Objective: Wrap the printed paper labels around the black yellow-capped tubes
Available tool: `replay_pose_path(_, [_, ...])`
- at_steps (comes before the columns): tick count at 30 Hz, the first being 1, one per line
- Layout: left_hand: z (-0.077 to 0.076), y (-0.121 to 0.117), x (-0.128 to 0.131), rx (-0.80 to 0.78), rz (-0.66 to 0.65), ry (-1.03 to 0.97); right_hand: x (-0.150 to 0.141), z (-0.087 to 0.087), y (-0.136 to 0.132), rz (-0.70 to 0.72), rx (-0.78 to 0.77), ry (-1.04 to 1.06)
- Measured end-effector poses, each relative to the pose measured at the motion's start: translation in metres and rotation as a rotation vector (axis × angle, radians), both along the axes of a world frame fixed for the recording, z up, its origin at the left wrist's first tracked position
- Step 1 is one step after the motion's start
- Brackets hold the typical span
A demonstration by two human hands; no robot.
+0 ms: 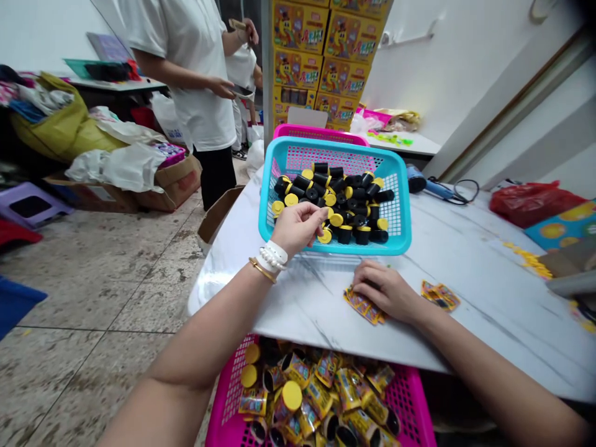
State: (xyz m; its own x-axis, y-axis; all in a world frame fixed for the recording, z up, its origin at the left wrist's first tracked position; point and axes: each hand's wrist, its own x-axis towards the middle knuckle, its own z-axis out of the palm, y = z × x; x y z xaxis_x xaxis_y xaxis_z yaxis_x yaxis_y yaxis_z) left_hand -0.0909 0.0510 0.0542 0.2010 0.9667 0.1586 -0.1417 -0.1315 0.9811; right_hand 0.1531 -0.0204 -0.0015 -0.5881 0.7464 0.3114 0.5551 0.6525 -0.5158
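My left hand (300, 228) is over the near edge of a turquoise basket (335, 249), its thumb and fingers drawn together. Whether something is pinched there is hidden. Under and beyond it lie several small black cups with yellow lids (344, 234). On the white marbled table, my right hand (384, 288) has its fingers curled down on a small stack of printed yellow wrappers (365, 305). Another little pile of printed wrappers (440, 295) lies right of that wrist. Below the table edge, a pink basket (421, 403) holds many cups dressed in printed wrappers (321, 394).
Stacked yellow printed boxes (298, 68) rise behind the baskets. A person in a white shirt (190, 68) stands at the left, holding a phone-like dark object. A blue tool with a cord (440, 188) and a red bag (531, 202) lie at the table's right. Cardboard boxes (172, 183) stand on the floor.
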Motion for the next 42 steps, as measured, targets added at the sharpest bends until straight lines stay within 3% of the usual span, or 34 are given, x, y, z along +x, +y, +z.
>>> replay_pose_path(5, [0.0,-0.007,0.005,0.014,-0.088,0.077,-0.01,0.031,0.013,-0.254,0.178,0.163])
replay_pose_path(10, [-0.003,-0.008,0.005,0.053,-0.104,0.089,-0.046,0.061,0.048,-0.245,0.305,0.234])
replay_pose_path(12, [-0.001,-0.005,0.001,0.035,-0.045,0.029,-0.063,0.066,0.06,-0.256,0.206,0.378])
replay_pose_path(15, [0.002,-0.001,-0.006,-0.022,0.047,-0.059,-0.081,0.068,0.072,-0.334,-0.109,0.655])
replay_pose_path(18, [0.002,0.001,-0.008,-0.022,0.107,-0.064,-0.09,0.065,0.076,-0.34,-0.431,0.687])
replay_pose_path(20, [0.0,0.001,-0.006,0.001,0.162,-0.051,-0.092,0.061,0.076,-0.343,-0.501,0.684])
replay_pose_path(25, [-0.002,-0.005,0.0,0.122,0.339,-0.086,-0.094,0.051,0.075,-0.456,-0.321,0.729])
replay_pose_path(34, [0.005,-0.02,-0.002,0.399,0.484,0.119,-0.092,0.055,0.073,-0.489,-0.079,0.596])
replay_pose_path(42, [0.001,-0.011,-0.001,0.265,0.399,0.157,-0.094,0.056,0.068,-0.364,0.098,0.529])
